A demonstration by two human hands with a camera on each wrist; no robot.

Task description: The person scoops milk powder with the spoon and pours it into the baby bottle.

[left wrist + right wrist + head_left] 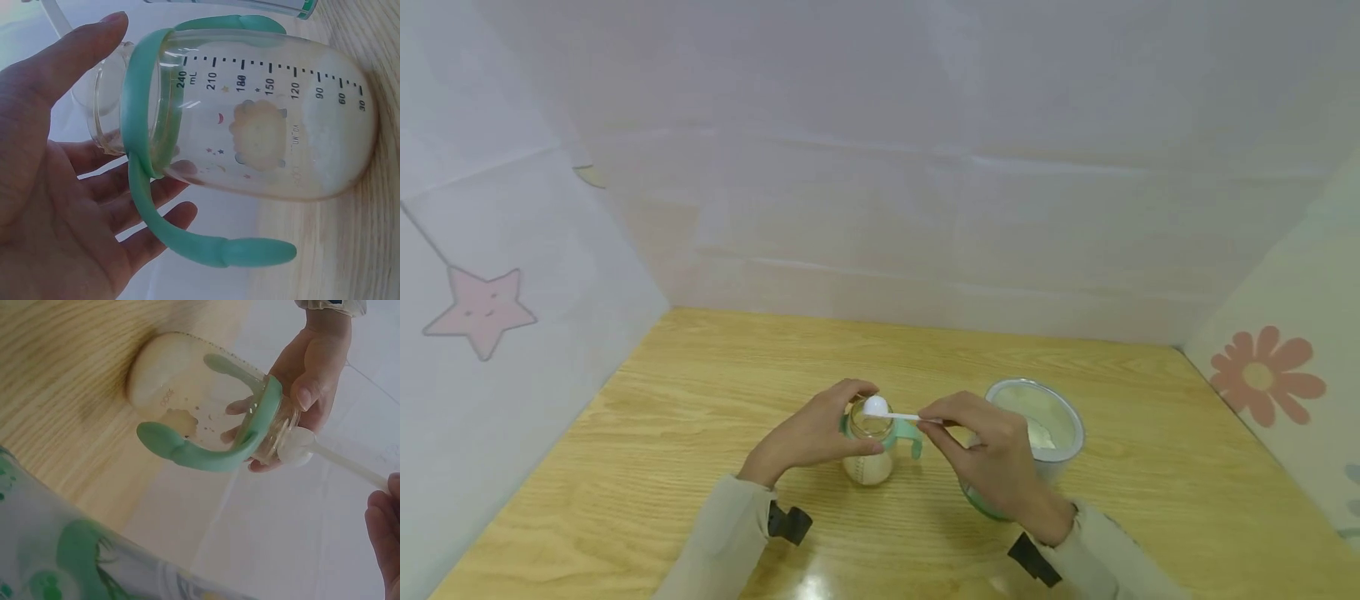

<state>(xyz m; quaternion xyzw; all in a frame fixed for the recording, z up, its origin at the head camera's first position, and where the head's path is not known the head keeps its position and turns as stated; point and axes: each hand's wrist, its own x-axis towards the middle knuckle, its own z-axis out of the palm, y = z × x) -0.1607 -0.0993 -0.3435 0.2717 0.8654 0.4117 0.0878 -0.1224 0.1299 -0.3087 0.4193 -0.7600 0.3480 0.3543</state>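
A clear baby bottle (pixel 871 471) with a mint-green collar and two side handles stands upright on the table, its mouth uncapped. My left hand (pixel 814 429) holds it around the neck, thumb on the near side and fingers on the far side. Pale contents fill the bottom of the bottle, best seen in the left wrist view. My right hand (pixel 996 450) pinches the handle of a white measuring scoop (pixel 876 407). The scoop's bowl is turned over at the bottle's mouth, rounded side up. Whether powder remains in the bowl is hidden.
Right of the bottle, partly behind my right hand, stands an open can (pixel 1028 398) with whitish powder inside and green print (pixel 81 550) outside. The wooden table (pixel 700 400) is bordered by pale fabric walls (pixel 880 250) at the back and both sides.
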